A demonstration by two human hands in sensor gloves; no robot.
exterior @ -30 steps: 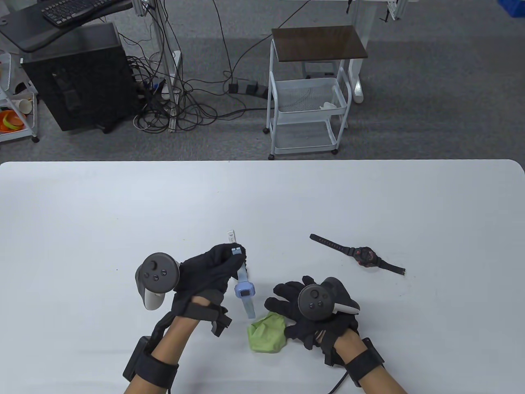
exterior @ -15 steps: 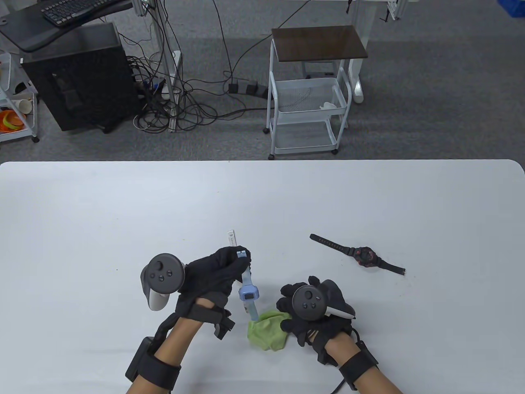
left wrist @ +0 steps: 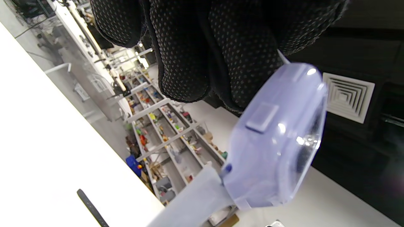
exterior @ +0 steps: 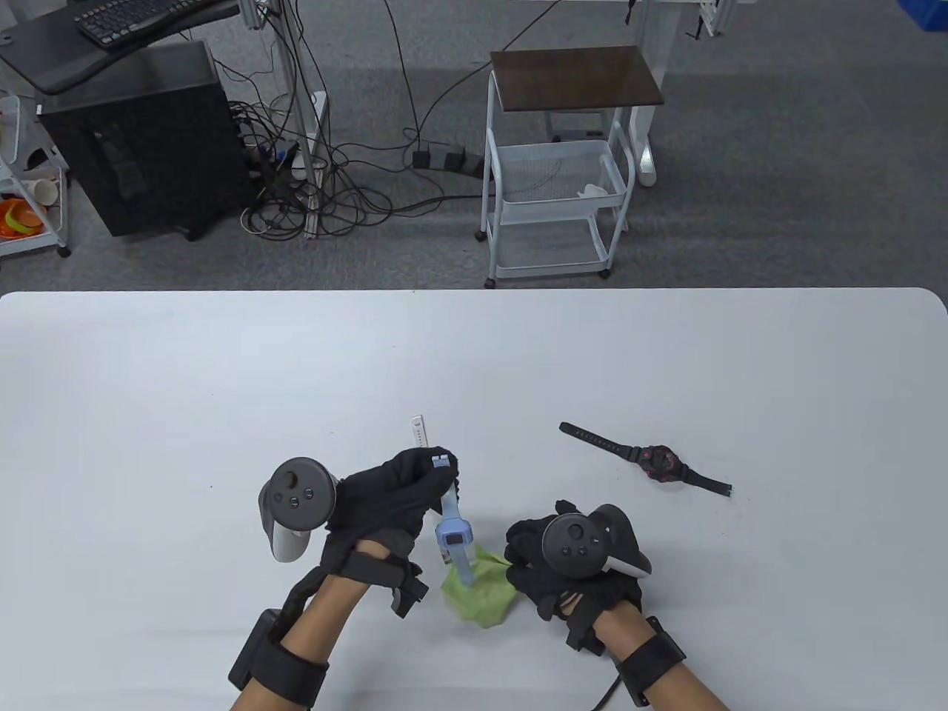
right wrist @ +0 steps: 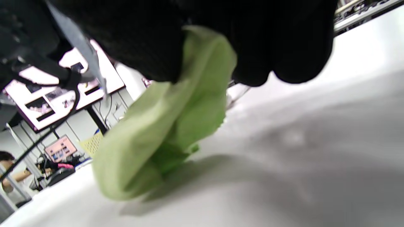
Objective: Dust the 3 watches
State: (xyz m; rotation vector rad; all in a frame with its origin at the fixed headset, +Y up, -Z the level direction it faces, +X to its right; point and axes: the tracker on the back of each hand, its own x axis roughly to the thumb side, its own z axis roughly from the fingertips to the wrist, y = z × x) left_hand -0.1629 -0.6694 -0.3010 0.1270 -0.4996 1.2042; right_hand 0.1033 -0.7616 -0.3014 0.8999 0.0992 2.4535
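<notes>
My left hand [exterior: 400, 492] holds the upper strap of a light blue watch [exterior: 452, 535], which hangs above the white table [exterior: 222, 385]; its case [left wrist: 277, 138] fills the left wrist view. My right hand [exterior: 544, 563] grips a crumpled green cloth [exterior: 478, 592], lifted partly off the table [right wrist: 170, 126], just right of the watch's lower strap. A black watch with a red face [exterior: 652, 463] lies flat to the right. A white strap tip [exterior: 418, 429] shows behind my left hand; the rest of it is hidden.
Beyond the table's far edge stand a white wire cart [exterior: 559, 170], a black computer tower [exterior: 141, 141] and tangled cables [exterior: 318, 192] on the floor.
My right hand has curled round the green cloth and drawn it left, up against the blue watch's lower strap. My left hand has shifted slightly right with the watch.
</notes>
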